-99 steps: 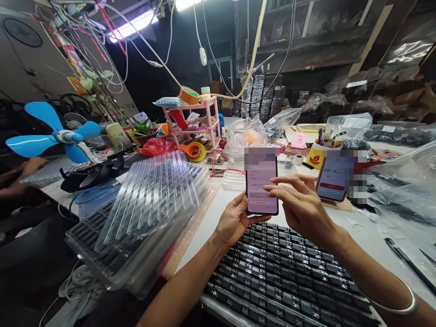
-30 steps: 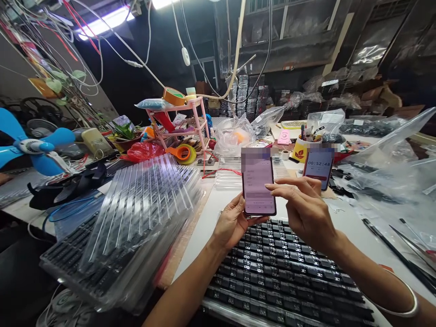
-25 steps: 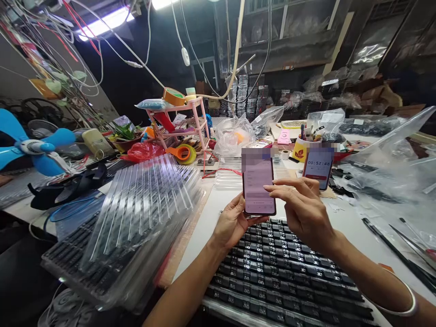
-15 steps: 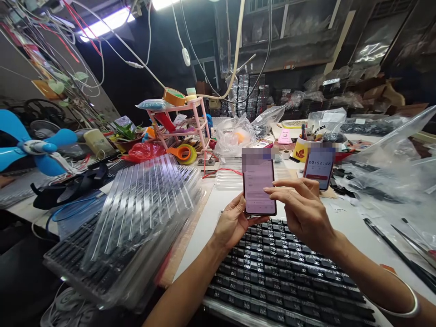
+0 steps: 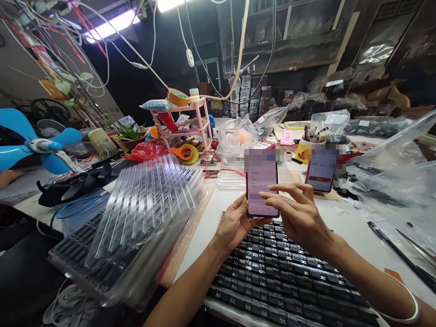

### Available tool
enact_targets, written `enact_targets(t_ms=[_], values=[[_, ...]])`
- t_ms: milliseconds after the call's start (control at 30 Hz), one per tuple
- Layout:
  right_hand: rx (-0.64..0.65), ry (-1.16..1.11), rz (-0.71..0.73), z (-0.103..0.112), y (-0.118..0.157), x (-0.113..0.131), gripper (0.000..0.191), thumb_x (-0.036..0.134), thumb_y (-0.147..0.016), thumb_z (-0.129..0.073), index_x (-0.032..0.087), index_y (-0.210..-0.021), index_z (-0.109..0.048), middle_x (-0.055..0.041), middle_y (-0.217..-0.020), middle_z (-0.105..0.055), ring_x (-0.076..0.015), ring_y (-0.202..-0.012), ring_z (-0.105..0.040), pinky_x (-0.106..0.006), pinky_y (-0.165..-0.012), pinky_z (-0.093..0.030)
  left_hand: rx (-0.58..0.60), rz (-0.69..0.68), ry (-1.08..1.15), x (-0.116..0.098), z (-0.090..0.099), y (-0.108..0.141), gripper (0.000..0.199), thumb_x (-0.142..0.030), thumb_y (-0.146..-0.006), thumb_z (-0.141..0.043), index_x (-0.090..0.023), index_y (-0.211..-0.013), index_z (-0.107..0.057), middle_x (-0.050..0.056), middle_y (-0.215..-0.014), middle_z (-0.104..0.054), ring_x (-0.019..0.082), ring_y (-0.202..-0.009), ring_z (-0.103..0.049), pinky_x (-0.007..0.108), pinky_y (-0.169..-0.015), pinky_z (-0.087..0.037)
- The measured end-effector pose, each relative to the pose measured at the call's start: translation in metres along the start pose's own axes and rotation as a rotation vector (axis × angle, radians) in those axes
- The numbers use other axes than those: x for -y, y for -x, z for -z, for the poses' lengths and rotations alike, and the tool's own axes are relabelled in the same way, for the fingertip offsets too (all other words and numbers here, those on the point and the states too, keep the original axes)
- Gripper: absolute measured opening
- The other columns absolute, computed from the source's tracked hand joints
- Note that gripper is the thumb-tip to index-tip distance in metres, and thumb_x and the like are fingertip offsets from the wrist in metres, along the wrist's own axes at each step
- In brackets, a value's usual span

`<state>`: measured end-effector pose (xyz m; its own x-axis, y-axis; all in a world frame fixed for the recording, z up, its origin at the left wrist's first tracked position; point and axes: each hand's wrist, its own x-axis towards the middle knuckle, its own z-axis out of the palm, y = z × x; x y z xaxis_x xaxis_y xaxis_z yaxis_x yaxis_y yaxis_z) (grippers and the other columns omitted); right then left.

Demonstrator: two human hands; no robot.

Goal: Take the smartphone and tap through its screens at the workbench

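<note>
A smartphone point(image 5: 262, 186) with a lit, pinkish screen stands upright in my left hand point(image 5: 235, 221), which grips its lower end with the thumb at the left edge. My right hand point(image 5: 303, 213) hovers at the screen's right side, fingers stretched out and apart, a fingertip over the lower part of the display. Nothing is held in it. Below both hands lies a tray point(image 5: 218, 309) filled with rows of small black parts point(image 5: 272, 268). Behind the right hand, a second phone point(image 5: 320, 175) showing a timer leans upright.
Stacked clear ribbed plastic trays point(image 5: 143, 204) stand at the left, beyond them a blue fan point(image 5: 44, 145). A pink rack point(image 5: 185, 113) holds tape rolls. Tweezers point(image 5: 408, 259) and clear plastic bags point(image 5: 384, 168) lie at the right. Cables point(image 5: 238, 59) hang overhead.
My right fingers have moved slightly left and down over the phone screen. The whole view has shifted a little to the right. My left hand keeps its hold on the phone.
</note>
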<state>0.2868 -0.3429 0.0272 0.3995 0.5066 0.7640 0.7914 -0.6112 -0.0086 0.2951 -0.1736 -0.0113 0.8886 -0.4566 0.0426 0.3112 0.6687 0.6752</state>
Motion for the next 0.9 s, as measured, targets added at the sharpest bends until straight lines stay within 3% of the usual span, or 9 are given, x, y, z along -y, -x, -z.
enact_targets(t_ms=[900], values=[[-0.049,0.078,-0.067,0.0054,-0.0025,-0.0066,0.029,-0.002,-0.085,-0.043,0.018,-0.103,-0.052,-0.0040,-0.109,-0.066,-0.0258,-0.109,-0.056,-0.046,-0.091,-0.029,0.001,0.029,0.000,0.0018,-0.0012,0.0017,0.032,-0.028,-0.090,-0.053,-0.019,-0.120,-0.059,0.012,-0.117,-0.063,0.024,-0.099,-0.063,0.046,-0.087,-0.050]])
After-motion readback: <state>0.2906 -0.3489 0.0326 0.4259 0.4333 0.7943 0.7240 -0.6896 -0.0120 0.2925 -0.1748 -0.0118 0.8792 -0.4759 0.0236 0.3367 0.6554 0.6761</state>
